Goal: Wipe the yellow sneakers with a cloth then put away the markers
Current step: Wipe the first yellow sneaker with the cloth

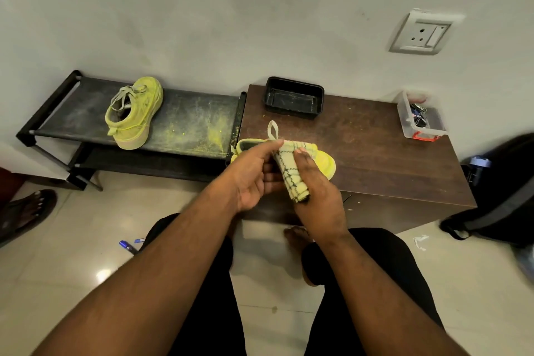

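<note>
A folded yellow cloth with dark grid lines (290,170) is held between both hands above the brown table's left front corner. My left hand (254,176) grips its left side, thumb on the top edge. My right hand (315,193) wraps around its right side. Behind the cloth, one yellow sneaker (328,163) lies on the table, mostly hidden. The other yellow sneaker (134,114) rests on its side on the black shoe rack (185,121). Two blue markers (128,246) lie on the floor by my left knee.
A black tray (293,98) stands at the table's back edge. A clear plastic box with small items (419,115) sits at the back right. Yellow dust covers the rack's right part. A dark backpack (502,193) leans at the right; a sandalled foot (29,211) at the left.
</note>
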Demonstrator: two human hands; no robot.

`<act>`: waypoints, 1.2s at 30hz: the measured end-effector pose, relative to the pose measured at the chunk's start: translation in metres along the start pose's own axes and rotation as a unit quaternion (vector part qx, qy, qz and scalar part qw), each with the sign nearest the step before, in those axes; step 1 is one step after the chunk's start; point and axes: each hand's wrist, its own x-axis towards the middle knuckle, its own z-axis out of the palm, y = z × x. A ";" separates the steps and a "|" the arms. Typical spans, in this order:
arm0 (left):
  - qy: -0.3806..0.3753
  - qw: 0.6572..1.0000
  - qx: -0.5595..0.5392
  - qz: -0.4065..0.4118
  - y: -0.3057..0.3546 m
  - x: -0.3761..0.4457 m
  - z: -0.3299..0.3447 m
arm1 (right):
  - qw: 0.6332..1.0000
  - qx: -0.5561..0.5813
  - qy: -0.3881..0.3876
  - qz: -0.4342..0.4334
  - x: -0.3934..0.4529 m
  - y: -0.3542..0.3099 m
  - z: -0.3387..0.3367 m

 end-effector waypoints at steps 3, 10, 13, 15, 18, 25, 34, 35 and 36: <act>0.043 0.983 0.153 0.088 0.017 0.001 -0.018 | 0.964 0.186 0.084 0.172 -0.001 -0.003 -0.002; 0.020 0.575 0.778 0.254 0.018 0.037 -0.074 | 0.769 0.473 0.229 0.366 0.015 0.002 -0.013; 0.016 0.523 0.801 0.290 0.004 0.050 -0.082 | 0.779 0.455 0.247 0.354 0.017 0.001 -0.014; 0.049 0.544 0.783 0.298 0.007 0.056 -0.078 | 0.809 0.413 0.244 0.340 0.018 0.002 -0.013; 0.078 0.619 0.735 0.265 0.024 0.061 -0.063 | 0.879 0.307 0.223 0.287 0.019 0.003 -0.016; 0.011 0.681 0.697 0.224 0.065 0.079 -0.034 | 0.990 -0.002 0.111 0.087 0.039 0.016 -0.012; 0.105 0.602 0.761 0.218 0.000 0.076 -0.069 | 0.975 -0.173 -0.118 0.070 0.067 0.008 0.010; 0.114 0.588 0.776 0.198 -0.004 0.076 -0.072 | 0.975 -0.176 -0.119 0.071 0.069 0.009 0.011; 0.123 0.573 0.789 0.185 -0.006 0.078 -0.074 | 0.974 -0.179 -0.122 0.072 0.070 0.009 0.012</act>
